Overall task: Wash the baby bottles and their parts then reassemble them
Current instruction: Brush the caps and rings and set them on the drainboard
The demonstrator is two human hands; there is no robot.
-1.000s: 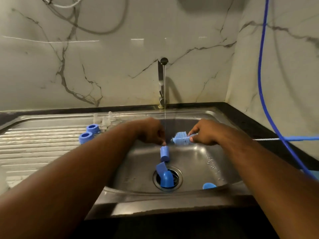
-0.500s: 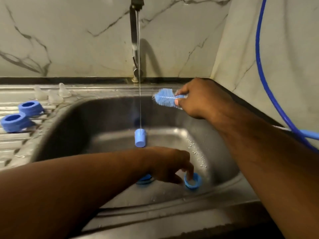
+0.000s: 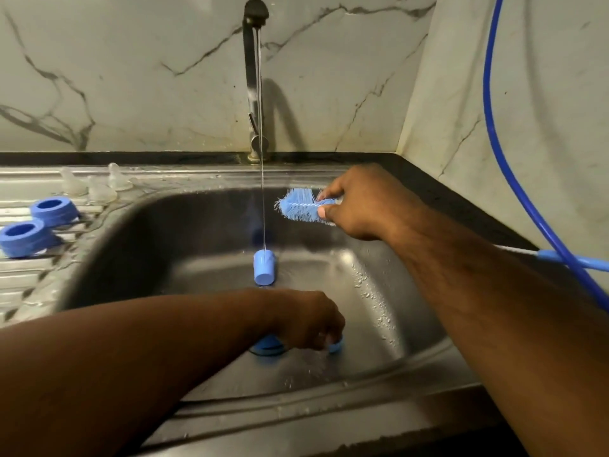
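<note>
Two hands were over the steel sink (image 3: 158, 245), well apart from each other. Taking the basin as a clock face with the tap (image 3: 253, 77) at 12 o'clock, the left hand (image 3: 306, 319) was down at 6 o'clock. Its fingers were curled onto a small blue ring (image 3: 336, 346) on the basin floor, pinching it, and most of that ring was hidden under the fingertips. Just beside it, toward 7 o'clock and under the left wrist, another blue part (image 3: 267, 345) sat over the drain, too covered to identify. The right hand (image 3: 357, 202) was raised at about 2 o'clock, clamped round a blue bottle brush (image 3: 301, 206) just behind the bristles, which pointed toward 9 o'clock. The brush's blue handle (image 3: 580, 261) showed beyond the forearm at 3 o'clock. A thin stream of water (image 3: 262, 179) fell from the tap onto a blue cap (image 3: 264, 269) near the middle of the basin. Out at 9 o'clock, on the ribbed draining board (image 3: 29, 275), lay one blue collar (image 3: 52, 209) and a second collar (image 3: 23, 234) just beside it. Three clear teats (image 3: 99, 192) stood upright at 10 o'clock. A blue hose (image 3: 494, 133) hung down the wall at 2 o'clock.
</note>
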